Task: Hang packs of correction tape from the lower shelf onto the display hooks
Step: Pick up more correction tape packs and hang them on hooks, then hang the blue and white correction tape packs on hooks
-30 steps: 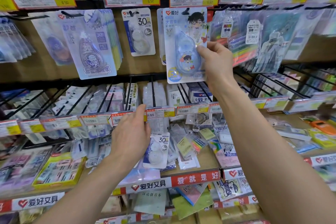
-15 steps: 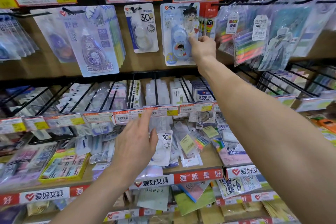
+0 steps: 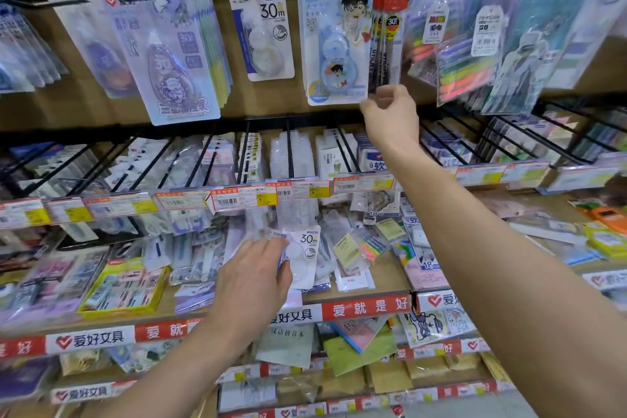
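Note:
A blue correction tape pack with a cartoon figure hangs on a display hook at the top centre. My right hand is just below its lower right corner, fingers loosely curled, holding nothing. On the lower shelf lies a white correction tape pack marked 30 m among loose stationery. My left hand is on its left side, fingers and thumb curled round its edge. Another white 30 m pack hangs on the hook to the left of the blue one.
Large purple tape packs hang at upper left, highlighter packs at upper right. A row of black hooks with price tags juts out above the lower shelf. A yellow box sits left of my left hand.
My right hand pushed the blue pack onto the hook, let go and dropped below it. My left hand lowered onto the white 30 m pack and curled round its edge.

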`<action>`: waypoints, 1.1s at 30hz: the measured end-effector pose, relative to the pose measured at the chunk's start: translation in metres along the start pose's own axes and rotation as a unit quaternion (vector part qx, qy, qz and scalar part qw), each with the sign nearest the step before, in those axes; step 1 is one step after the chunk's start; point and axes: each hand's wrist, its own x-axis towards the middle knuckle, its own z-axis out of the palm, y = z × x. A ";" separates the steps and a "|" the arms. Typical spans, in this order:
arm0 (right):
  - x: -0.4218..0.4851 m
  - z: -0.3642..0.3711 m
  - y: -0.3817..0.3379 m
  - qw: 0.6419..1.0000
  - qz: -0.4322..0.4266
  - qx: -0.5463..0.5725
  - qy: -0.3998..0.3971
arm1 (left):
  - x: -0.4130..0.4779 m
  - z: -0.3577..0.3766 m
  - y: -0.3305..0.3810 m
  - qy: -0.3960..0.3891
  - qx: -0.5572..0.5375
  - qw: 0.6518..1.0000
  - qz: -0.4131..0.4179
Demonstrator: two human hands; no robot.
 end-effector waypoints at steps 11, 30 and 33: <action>-0.119 -0.032 0.022 0.984 -0.163 -0.064 -0.024 | -0.036 0.028 -0.028 -0.163 0.023 0.985 -0.052; -0.155 0.089 0.182 0.913 0.212 -0.172 -0.303 | -0.020 0.081 -0.084 -0.308 0.055 0.929 -0.200; -0.151 0.106 0.195 0.914 0.256 -0.154 -0.274 | -0.009 0.093 -0.089 -0.297 0.025 0.919 -0.259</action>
